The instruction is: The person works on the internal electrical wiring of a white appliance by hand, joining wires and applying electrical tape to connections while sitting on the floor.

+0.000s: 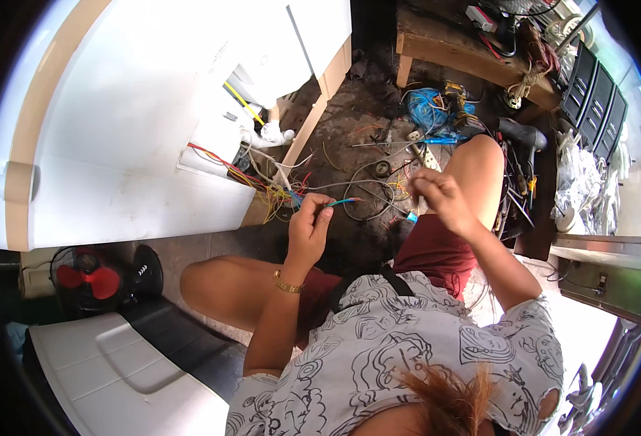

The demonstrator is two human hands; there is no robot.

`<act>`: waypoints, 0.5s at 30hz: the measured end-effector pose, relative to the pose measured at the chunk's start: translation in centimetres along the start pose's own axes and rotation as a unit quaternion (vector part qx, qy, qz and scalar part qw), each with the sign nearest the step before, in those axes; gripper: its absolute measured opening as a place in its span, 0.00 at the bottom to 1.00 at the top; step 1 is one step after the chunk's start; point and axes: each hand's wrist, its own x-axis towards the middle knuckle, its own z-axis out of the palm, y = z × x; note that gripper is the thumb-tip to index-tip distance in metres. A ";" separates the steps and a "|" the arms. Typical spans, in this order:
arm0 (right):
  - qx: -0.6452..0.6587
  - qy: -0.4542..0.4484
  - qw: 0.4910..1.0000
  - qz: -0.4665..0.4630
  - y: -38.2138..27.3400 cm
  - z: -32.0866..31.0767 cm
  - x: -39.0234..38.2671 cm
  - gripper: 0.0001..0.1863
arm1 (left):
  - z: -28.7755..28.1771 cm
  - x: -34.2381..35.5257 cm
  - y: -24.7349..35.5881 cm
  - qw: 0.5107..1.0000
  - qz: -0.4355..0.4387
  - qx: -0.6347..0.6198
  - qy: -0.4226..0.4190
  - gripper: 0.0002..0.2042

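Observation:
Between my left hand's thumb and forefinger is a green-blue electrical wire. Its bare, copper-coloured end points right, toward my other hand. A bundle of red, yellow, blue and white wires comes out of an opening in a large white appliance and reaches close to my left fingers. My right hand is raised above my right thigh, apart from the wire. Its fingers are curled together in a pinch; whatever they hold, if anything, is too small to tell.
On the floor ahead lie a grey cable loop, a power strip, a blue-handled screwdriver and a blue tangle. A power drill and tools lie right. A red-bladed fan stands left; a wooden bench stands ahead.

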 end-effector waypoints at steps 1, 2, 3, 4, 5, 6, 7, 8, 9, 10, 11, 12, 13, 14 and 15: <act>-0.021 0.009 0.999 -0.029 1.0 1.3 0.5 0.06 | 0.2 0.1 0.3 1.000 0.016 -0.011 0.020 0.05; -0.041 0.013 0.997 -0.057 1.1 2.9 1.0 0.08 | 0.3 0.1 -0.1 0.998 0.020 -0.040 0.033 0.06; -0.080 0.006 0.992 -0.099 0.6 3.9 1.4 0.10 | -0.1 -0.2 -0.3 0.999 -0.007 -0.029 0.022 0.06; -0.119 0.000 0.983 -0.137 -0.7 5.0 1.8 0.12 | -0.6 -0.4 -0.3 0.999 -0.036 -0.018 0.010 0.06; -0.158 -0.005 0.971 -0.177 -1.5 5.7 2.3 0.15 | -0.9 -0.5 -0.2 0.998 -0.063 -0.008 -0.002 0.06; -0.175 -0.016 0.965 -0.194 -1.5 6.4 2.7 0.15 | -1.0 -0.6 0.0 0.997 -0.068 -0.017 0.000 0.06; -0.193 -0.028 0.958 -0.211 -1.5 6.9 3.0 0.15 | -1.1 -0.7 0.1 0.997 -0.075 -0.027 0.003 0.05; -0.211 -0.040 0.950 -0.228 -1.5 7.3 3.2 0.15 | -1.2 -0.9 0.2 0.996 -0.081 -0.037 0.006 0.05; -0.192 -0.055 0.961 -0.192 -0.9 7.7 3.3 0.13 | -1.2 -1.1 0.1 0.997 -0.072 -0.023 0.017 0.05; -0.173 -0.069 0.970 -0.155 -0.1 8.1 3.5 0.12 | -1.3 -1.2 -0.1 0.998 -0.063 -0.009 0.028 0.04; -0.154 -0.083 0.977 -0.119 0.6 8.5 3.7 0.11 | -1.4 -1.3 -0.3 0.998 -0.054 0.006 0.039 0.04; -0.141 -0.081 0.980 -0.119 1.2 8.7 3.7 0.09 | -1.5 -1.4 -0.4 0.998 -0.052 0.003 0.035 0.04; -0.128 -0.080 0.982 -0.118 1.6 9.1 3.7 0.08 | -1.5 -1.6 -0.5 0.998 -0.053 0.000 0.034 0.04; -0.115 -0.079 0.983 -0.116 1.9 9.4 3.6 0.07 | -1.5 -1.7 -0.7 0.998 -0.054 -0.004 0.032 0.04; -0.090 -0.078 0.986 -0.116 2.3 9.8 3.5 0.06 | -1.6 -1.8 -0.8 0.998 -0.065 -0.006 0.027 0.04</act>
